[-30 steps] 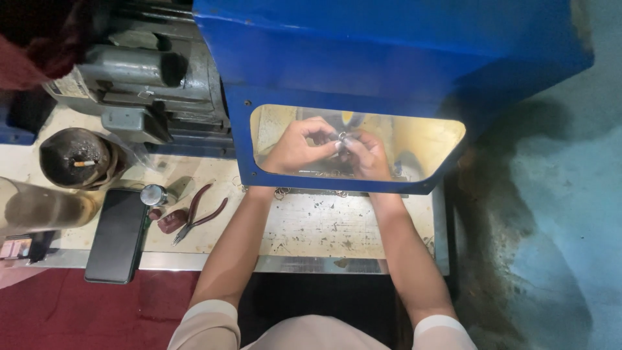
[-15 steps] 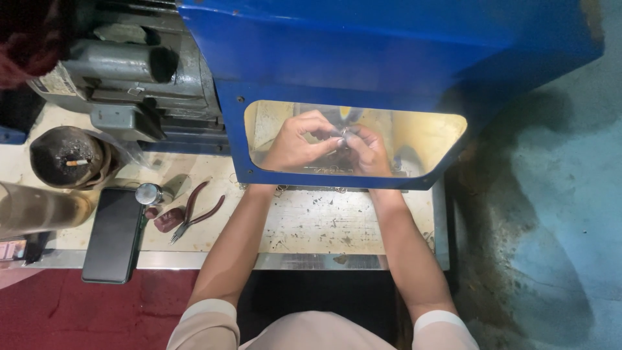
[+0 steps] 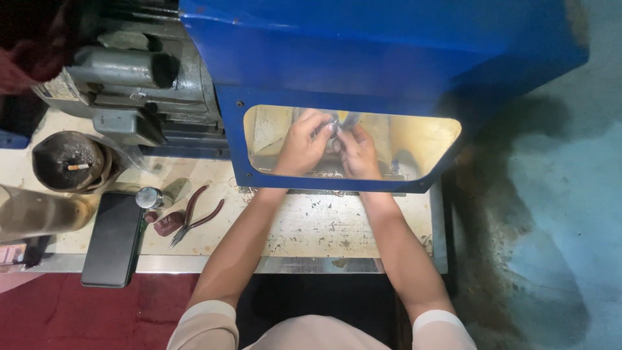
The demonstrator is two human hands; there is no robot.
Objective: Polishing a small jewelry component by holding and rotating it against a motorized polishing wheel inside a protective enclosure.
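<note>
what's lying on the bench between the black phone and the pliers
In the head view, between the black phone and the pliers lie a small round metal cap and a dark reddish lump.

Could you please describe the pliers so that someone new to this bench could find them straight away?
Start at the pale workbench in front of the blue machine guard and look left of the person's left forearm. The pliers lie flat there, right of the black phone. Dark red handles splayed apart set them apart from the small round metal cap nearby.
</note>
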